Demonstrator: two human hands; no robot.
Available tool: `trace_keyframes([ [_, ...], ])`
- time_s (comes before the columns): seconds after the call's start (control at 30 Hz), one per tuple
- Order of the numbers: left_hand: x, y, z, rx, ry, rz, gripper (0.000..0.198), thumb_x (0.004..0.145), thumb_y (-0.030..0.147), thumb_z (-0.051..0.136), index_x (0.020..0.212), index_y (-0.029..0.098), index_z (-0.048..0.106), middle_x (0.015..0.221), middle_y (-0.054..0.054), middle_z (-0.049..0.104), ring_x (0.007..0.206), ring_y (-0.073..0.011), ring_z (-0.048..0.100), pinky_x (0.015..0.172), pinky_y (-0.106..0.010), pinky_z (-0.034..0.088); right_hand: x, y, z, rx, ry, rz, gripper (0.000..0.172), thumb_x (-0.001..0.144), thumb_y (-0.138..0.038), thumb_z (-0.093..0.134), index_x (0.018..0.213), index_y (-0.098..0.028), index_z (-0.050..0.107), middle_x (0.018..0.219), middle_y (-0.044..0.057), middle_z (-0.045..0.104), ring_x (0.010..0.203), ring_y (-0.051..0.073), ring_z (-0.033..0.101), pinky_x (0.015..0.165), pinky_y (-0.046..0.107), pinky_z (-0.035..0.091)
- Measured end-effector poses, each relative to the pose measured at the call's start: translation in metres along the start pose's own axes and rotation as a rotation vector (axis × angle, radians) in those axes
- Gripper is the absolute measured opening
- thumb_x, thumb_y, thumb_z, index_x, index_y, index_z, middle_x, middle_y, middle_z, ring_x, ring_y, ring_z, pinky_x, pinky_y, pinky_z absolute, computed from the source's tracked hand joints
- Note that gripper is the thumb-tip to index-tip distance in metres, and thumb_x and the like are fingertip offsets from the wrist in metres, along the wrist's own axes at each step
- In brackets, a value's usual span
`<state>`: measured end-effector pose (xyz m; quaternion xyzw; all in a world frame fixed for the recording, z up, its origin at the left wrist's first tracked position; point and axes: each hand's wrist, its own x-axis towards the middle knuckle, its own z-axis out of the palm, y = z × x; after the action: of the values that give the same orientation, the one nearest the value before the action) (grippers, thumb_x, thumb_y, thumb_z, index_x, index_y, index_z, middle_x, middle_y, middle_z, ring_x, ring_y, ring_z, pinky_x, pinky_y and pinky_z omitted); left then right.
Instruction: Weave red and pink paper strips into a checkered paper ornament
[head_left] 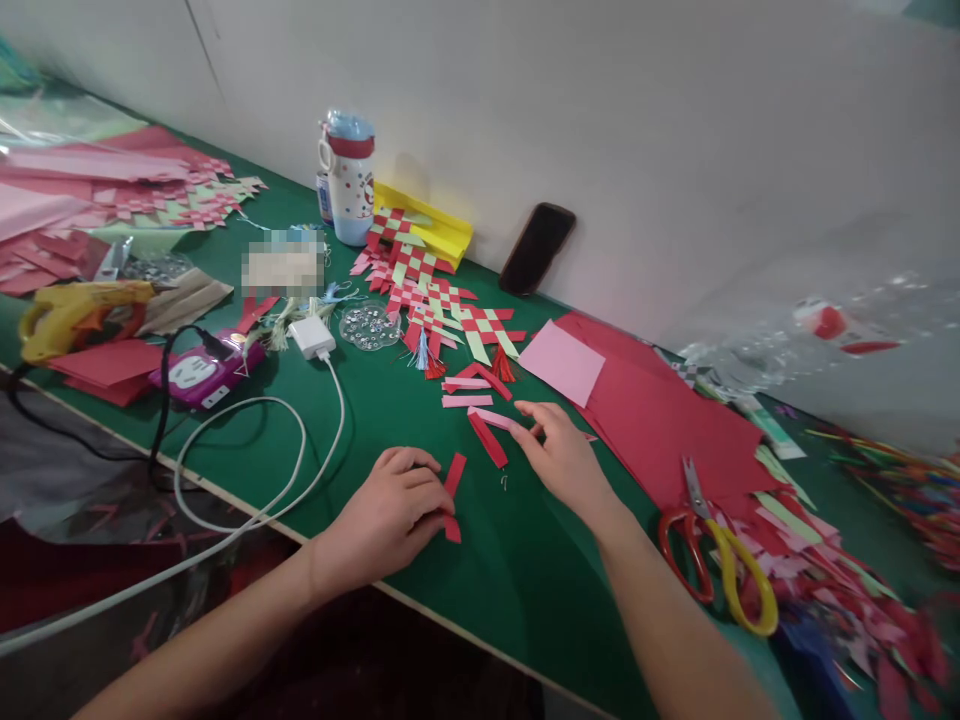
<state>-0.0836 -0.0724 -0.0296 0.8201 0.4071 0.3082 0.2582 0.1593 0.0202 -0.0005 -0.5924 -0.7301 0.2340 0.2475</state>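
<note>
My left hand [401,508] is closed on a folded red paper strip [454,472], whose two ends stick out past the fingertips just above the green table. My right hand [559,452] has its thumb and fingers at the right end of a pink paper strip [491,417]. Beneath that strip lies another red strip [488,441]. Just beyond them are more folded pink strips [466,401] and a bent red strip [491,378]. Farther back, several woven red, pink and green paper fish [420,262] lie in an overlapping row, some with tassels.
Scissors [716,560] and paper scraps [840,590] lie right, near red sheets [660,430] and a pink square [562,361]. A phone [537,248] leans on the wall. Leftward are a bottle [351,180], a dish of small parts [370,326], a white cable [300,425], a purple power strip [206,372] and a glue gun [82,315].
</note>
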Motion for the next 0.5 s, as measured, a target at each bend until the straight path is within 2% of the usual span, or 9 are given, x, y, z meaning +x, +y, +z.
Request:
trace_keyframes([
  [0.1, 0.0, -0.002, 0.001, 0.011, 0.007, 0.012, 0.012, 0.091, 0.014, 0.058, 0.089, 0.022, 0.067, 0.089, -0.002, 0.067, 0.104, -0.022, 0.052, 0.094, -0.039, 0.037, 0.008, 0.005, 0.007, -0.043, -0.026, -0.014, 0.026, 0.081, -0.045, 0.064, 0.094, -0.023, 0.068, 0.1, 0.007, 0.065, 0.085, 0.022, 0.06, 0.079, 0.039, 0.048],
  [0.27, -0.001, -0.005, 0.001, 0.026, -0.001, 0.018, 0.014, 0.091, 0.015, 0.059, 0.09, 0.023, 0.07, 0.085, -0.002, 0.065, 0.096, -0.0211, 0.051, 0.088, -0.038, 0.038, 0.009, 0.005, 0.009, -0.028, -0.024, 0.005, 0.023, 0.079, -0.045, 0.066, 0.074, -0.023, 0.064, 0.086, 0.004, 0.063, 0.071, 0.018, 0.057, 0.069, 0.033, 0.046],
  [0.4, -0.001, -0.005, 0.002, 0.029, 0.005, 0.032, 0.016, 0.091, 0.014, 0.057, 0.09, 0.023, 0.069, 0.085, -0.002, 0.066, 0.095, -0.0208, 0.052, 0.088, -0.038, 0.036, 0.002, 0.005, -0.006, 0.03, 0.045, 0.061, 0.026, 0.081, -0.048, 0.063, 0.077, -0.022, 0.066, 0.079, 0.003, 0.067, 0.07, 0.019, 0.059, 0.066, 0.033, 0.047],
  [0.5, -0.001, -0.004, 0.001, 0.031, -0.005, 0.037, 0.015, 0.093, 0.016, 0.056, 0.089, 0.023, 0.069, 0.085, -0.002, 0.067, 0.095, -0.0203, 0.053, 0.089, -0.038, 0.036, -0.013, -0.003, -0.016, 0.076, 0.105, 0.096, 0.03, 0.082, -0.051, 0.063, 0.085, -0.022, 0.068, 0.078, 0.004, 0.069, 0.07, 0.019, 0.061, 0.063, 0.032, 0.047],
])
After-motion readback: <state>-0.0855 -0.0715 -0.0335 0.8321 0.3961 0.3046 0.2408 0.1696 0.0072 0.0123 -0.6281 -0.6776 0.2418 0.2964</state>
